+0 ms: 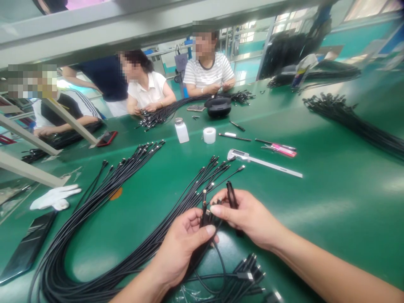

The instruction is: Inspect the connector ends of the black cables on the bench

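My left hand (191, 235) is closed around several black cables, their plug ends (206, 212) sticking up between thumb and fingers. Close against it, my right hand (249, 214) pinches at the same plugs with thumb and forefinger. A slim black two-pronged tool (232, 195), which looks like tweezers, is gripped in the right hand's fingers, its lower end showing below the palm. A long bundle of black cables (126, 261) curves across the table left of my hands. Below them lies another cluster of cable plugs (249, 275).
On the green table (341, 219) are a digital caliper (274, 166), a tape roll (209, 135), a white bottle (181, 130), a black case (218, 107), a white glove (57, 198) and a dark phone (30, 244). Co-workers (208, 71) sit opposite. More cables (356, 120) lie right.
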The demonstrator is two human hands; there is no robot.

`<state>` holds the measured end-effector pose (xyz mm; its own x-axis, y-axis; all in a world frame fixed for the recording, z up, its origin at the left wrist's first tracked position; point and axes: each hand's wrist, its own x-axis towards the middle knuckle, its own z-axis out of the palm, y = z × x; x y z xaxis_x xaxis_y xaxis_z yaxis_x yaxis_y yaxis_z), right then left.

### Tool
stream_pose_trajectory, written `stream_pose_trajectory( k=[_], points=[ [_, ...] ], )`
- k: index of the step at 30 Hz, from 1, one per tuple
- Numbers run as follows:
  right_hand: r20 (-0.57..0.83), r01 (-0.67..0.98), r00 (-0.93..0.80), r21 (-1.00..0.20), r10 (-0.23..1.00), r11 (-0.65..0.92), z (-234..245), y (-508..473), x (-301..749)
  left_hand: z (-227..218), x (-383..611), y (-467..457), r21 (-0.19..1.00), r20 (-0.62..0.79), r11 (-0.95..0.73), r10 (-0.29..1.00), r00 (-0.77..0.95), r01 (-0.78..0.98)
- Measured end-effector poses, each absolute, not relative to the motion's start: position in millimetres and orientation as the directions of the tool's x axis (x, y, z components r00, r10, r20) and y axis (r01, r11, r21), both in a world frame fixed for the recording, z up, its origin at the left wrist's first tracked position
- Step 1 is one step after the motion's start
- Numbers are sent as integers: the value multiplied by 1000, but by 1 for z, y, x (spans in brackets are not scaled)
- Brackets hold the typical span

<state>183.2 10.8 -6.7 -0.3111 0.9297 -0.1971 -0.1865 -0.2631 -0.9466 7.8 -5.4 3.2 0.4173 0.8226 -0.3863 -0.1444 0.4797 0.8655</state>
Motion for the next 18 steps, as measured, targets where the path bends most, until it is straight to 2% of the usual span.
stream_pose_trajectory(
  k=[12, 18],
  points=[
    [-251, -190, -360, -924, 899, -333, -5, 11, 184, 3, 6, -3, 874, -376, 459, 848, 374, -160],
    [-197, -144, -307, -958, 931, -250, -8, 12, 185, 3, 7, -2, 879, -369, 448, 857, 359, -166]
  ],
)
